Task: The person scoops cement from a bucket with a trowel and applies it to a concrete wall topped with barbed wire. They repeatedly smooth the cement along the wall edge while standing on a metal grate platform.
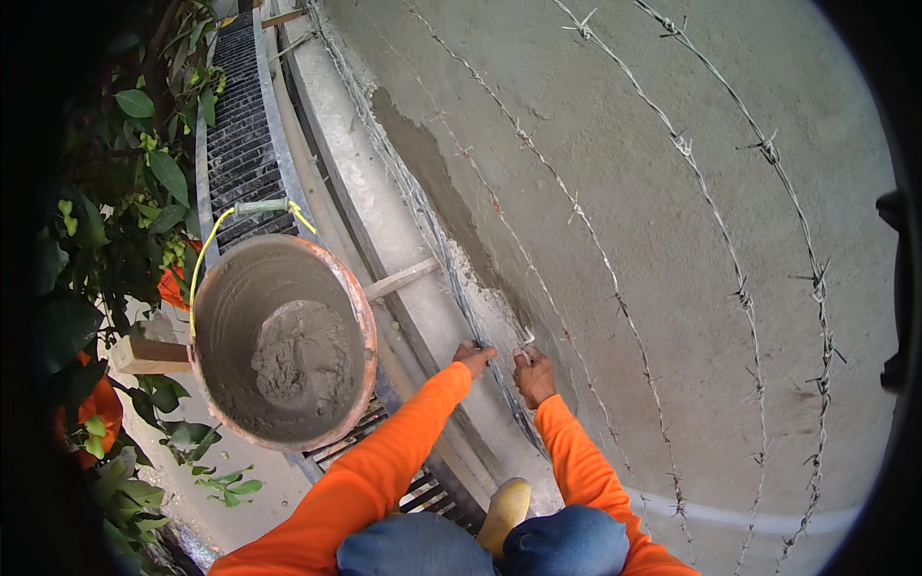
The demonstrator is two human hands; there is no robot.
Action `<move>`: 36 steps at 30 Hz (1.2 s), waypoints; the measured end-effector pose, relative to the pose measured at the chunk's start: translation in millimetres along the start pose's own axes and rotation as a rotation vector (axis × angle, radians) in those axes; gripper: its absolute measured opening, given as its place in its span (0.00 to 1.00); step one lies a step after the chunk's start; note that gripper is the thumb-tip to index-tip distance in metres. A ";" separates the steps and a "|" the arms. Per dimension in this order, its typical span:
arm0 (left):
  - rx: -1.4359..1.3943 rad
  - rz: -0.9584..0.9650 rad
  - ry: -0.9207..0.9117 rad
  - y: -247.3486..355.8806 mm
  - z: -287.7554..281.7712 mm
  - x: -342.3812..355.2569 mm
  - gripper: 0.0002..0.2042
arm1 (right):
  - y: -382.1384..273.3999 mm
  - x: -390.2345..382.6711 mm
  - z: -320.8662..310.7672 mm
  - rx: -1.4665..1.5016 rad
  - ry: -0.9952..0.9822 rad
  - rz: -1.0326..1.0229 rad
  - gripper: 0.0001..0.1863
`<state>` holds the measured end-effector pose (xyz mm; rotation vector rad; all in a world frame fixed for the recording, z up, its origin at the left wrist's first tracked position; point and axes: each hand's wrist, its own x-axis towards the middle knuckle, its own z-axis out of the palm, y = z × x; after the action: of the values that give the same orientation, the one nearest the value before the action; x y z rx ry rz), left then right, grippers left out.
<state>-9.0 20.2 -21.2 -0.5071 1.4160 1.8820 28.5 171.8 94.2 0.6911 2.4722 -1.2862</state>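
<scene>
My left hand (473,358) is at a bundle of grey wires (444,252) running along the concrete ledge (370,178), its fingers closed over the strands. Close to its right, my right hand (534,376) is closed around a small tool with a bent, pale metal shank (526,336). The rest of that tool is hidden by the hand or too small to make out. Both hands are low by the grey plastered wall (615,221), where a darker, wet-looking mortar strip (423,154) runs along its base.
Left of my arms, a bucket (360,317) holding wet mortar (303,360) stands by a slatted metal walkway (245,115). Barbed wire strands (687,154) stretch in front of the wall. A wooden piece (401,278) crosses the ledge. Leafy branches (134,192) crowd the left side.
</scene>
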 end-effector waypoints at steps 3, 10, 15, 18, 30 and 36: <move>-0.015 0.000 -0.006 4.9 2.1 -6.4 0.32 | -8.5 3.5 -3.1 0.035 -0.076 0.025 0.16; 0.010 -0.020 -0.021 18.7 0.4 -19.3 0.25 | -28.5 26.4 -0.5 0.092 -0.240 0.037 0.17; 0.016 0.002 0.048 22.2 4.2 -28.0 0.22 | 5.8 48.2 8.6 -0.156 -0.108 -0.146 0.18; -0.021 0.005 0.059 20.2 6.4 -30.7 0.22 | 21.8 71.2 22.9 -0.226 -0.054 -0.249 0.18; -0.047 0.026 0.021 8.9 -1.8 -18.9 0.20 | -7.4 54.9 11.9 0.035 0.033 -0.055 0.22; 0.012 0.026 0.038 3.4 5.2 1.5 0.22 | -31.0 -21.8 2.1 -0.199 0.213 -0.378 0.21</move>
<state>-12.0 25.0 -18.2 -0.5237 1.4643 1.8929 30.7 148.6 124.0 0.3353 2.9622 -1.1034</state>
